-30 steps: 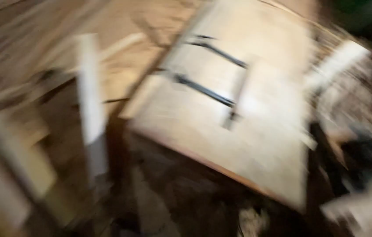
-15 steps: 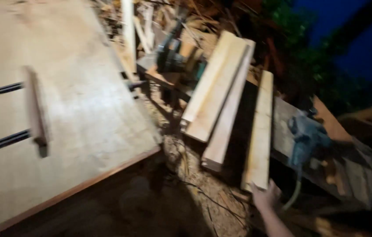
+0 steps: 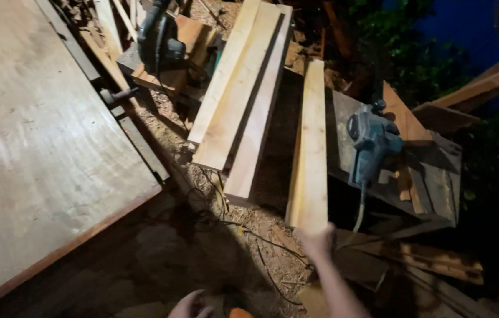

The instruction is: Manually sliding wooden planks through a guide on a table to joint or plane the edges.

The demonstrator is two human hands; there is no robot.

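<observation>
The single plank (image 3: 310,147) lies on edge-to-edge support beside the low bench (image 3: 432,176), its near end overhanging the sawdust-covered ground (image 3: 202,247). The right hand (image 3: 315,241) is at that near end, touching it; whether the fingers are closed round the wood cannot be told, the hand being blurred. The left hand (image 3: 189,305) shows only at the bottom edge, empty-looking, its state unclear. Left of the plank lies a stack of two boards (image 3: 243,94); right of it an electric planer (image 3: 370,144) sits on the bench, its cord (image 3: 358,215) hanging near the plank's end.

Risk: lifting the plank may snag the cord and drag the planer off the bench.

Against half a second ago, the hand has moved up from below to the plank's end, and the large plywood sheet (image 3: 43,141) fills more of the left.
</observation>
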